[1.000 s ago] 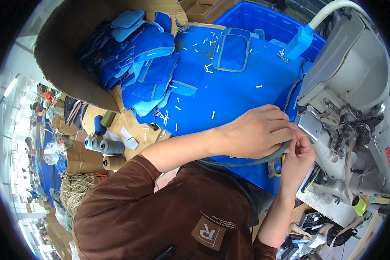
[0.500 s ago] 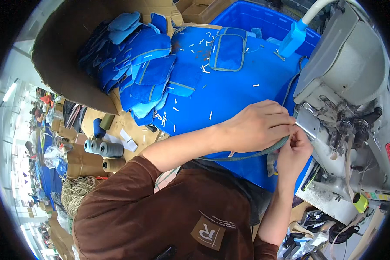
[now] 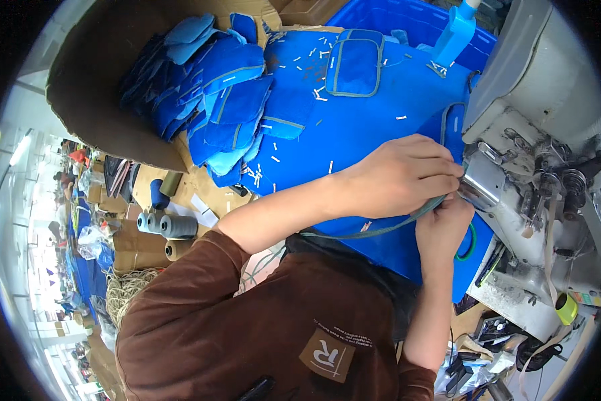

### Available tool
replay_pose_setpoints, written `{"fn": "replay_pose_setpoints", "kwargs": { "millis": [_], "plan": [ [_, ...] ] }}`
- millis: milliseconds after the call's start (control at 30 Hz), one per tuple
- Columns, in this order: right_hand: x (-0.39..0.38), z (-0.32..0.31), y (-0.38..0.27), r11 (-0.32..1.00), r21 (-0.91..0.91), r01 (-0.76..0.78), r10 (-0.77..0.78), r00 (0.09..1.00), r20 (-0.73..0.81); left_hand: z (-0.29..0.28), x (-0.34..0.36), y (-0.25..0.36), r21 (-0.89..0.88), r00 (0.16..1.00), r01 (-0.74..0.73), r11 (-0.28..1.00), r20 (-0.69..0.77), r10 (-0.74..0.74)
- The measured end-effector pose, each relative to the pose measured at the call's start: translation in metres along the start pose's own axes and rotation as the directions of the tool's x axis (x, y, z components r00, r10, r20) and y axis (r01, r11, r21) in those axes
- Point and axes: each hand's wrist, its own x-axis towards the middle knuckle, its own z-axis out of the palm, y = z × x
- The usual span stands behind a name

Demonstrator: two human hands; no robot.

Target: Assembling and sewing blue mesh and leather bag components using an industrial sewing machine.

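Observation:
My left hand [image 3: 407, 177] reaches across to the sewing machine, its fingers curled together beside the shiny metal cover [image 3: 482, 185]. Just below it, my right hand [image 3: 445, 224] is closed in a pinch on a grey-green binding strip [image 3: 387, 231]. That strip runs back from my fingers past the table's near edge. My left fingers bend over the strip's end, and what they grip is hidden. Beyond them lies a blue fabric piece [image 3: 453, 127] with grey edging, partly behind the machine. A green ring-shaped handle [image 3: 472, 242] shows beside my right wrist.
The blue tabletop [image 3: 374, 137] bears scattered white scraps and one edged blue pouch piece [image 3: 355, 65]. Blue pieces [image 3: 230, 103] are heaped at the left by a cardboard box [image 3: 86, 87]. Thread cones [image 3: 178, 226] stand below it. A blue bin [image 3: 407, 20] is behind.
The view has shifted slightly. My right hand has drawn in under my left, and the green handle beside it now shows. More of the edged piece by the machine is visible.

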Motion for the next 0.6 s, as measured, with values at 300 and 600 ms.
{"fn": "replay_pose_setpoints", "kwargs": {
  "millis": [300,600],
  "plan": [
    [0.005,-0.014,-0.009,0.988,0.117,-0.104,0.090,0.989,0.118,0.000,0.001,-0.002,0.137,0.994,-0.107,0.985,0.021,0.105],
    [0.005,-0.017,-0.010,0.938,0.283,-0.203,0.174,0.977,0.123,0.004,-0.002,-0.004,0.143,0.990,-0.129,0.981,-0.045,0.137]
  ]
}}
